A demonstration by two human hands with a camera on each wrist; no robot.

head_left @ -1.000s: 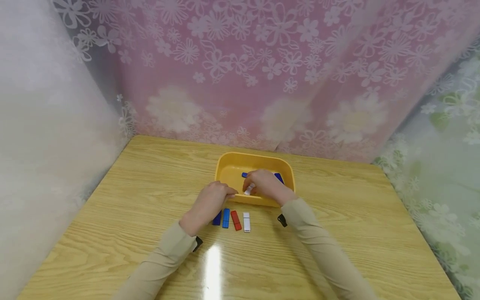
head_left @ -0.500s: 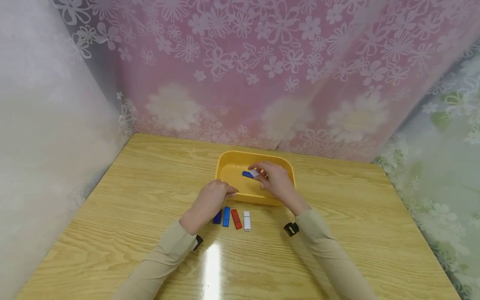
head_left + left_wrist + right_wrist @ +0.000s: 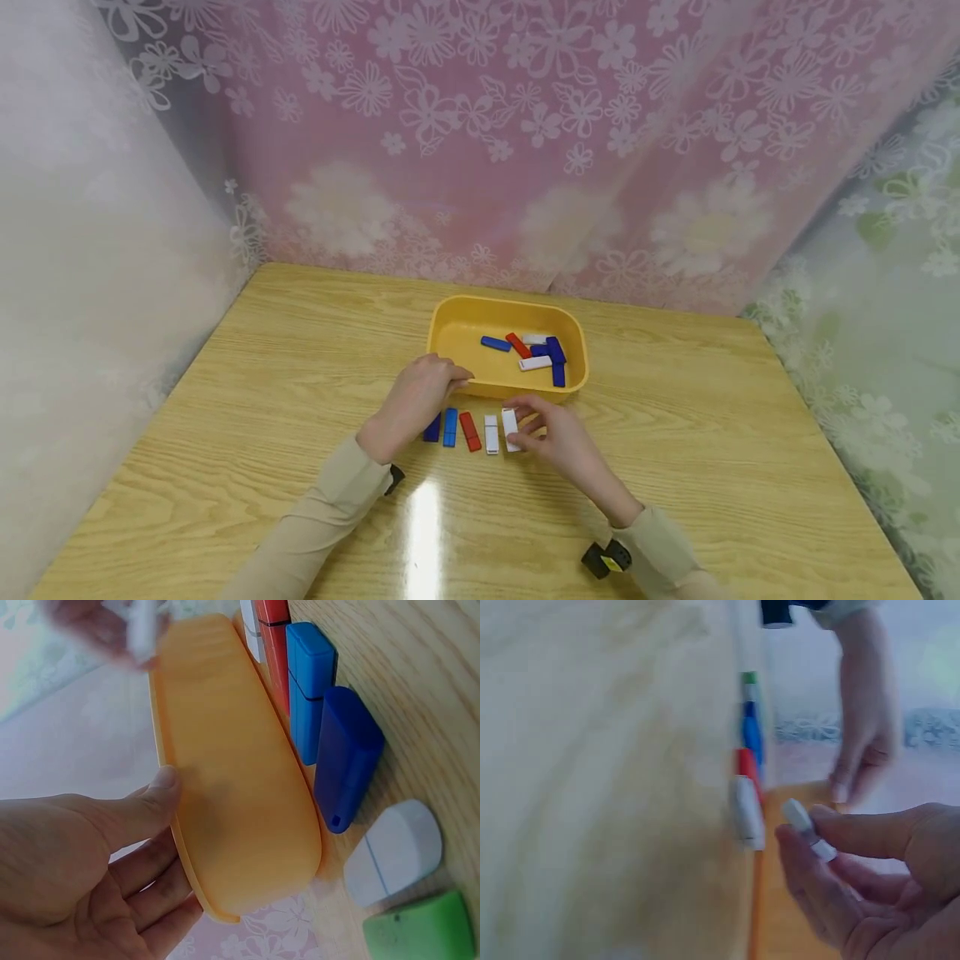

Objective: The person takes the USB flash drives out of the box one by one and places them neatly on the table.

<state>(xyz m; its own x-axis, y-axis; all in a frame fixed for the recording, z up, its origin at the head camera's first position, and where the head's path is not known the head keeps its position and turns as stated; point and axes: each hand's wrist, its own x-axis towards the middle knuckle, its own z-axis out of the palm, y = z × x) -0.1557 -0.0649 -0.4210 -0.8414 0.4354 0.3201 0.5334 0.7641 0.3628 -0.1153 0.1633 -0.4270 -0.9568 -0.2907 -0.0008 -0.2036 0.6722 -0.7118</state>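
Note:
My left hand (image 3: 423,400) pinches the near rim of a yellow plastic tub (image 3: 442,333), thumb on the outside and fingers over the inner side in the left wrist view. My right hand (image 3: 558,437) holds a white USB flash drive (image 3: 510,429) between thumb and fingertips, close over the table in front of the tub. To its left lie capped flash drives in a row: white (image 3: 491,435), red (image 3: 470,432), light blue (image 3: 450,427) and dark blue (image 3: 349,757). The left wrist view adds another white drive (image 3: 394,855) and a green one (image 3: 420,930), which my left hand hides from the head view.
Inside the tub several more drives lie heaped toward the right, among them a red one (image 3: 517,345), a white one (image 3: 535,363) and dark blue ones (image 3: 556,350). A single blue drive (image 3: 496,343) lies apart. The wooden table (image 3: 300,350) meets a floral curtain (image 3: 480,167) behind.
My right hand has lifted the white flash drive out of the tub and brought it toward me, to the right end of the row. The left hand has stayed on the rim.

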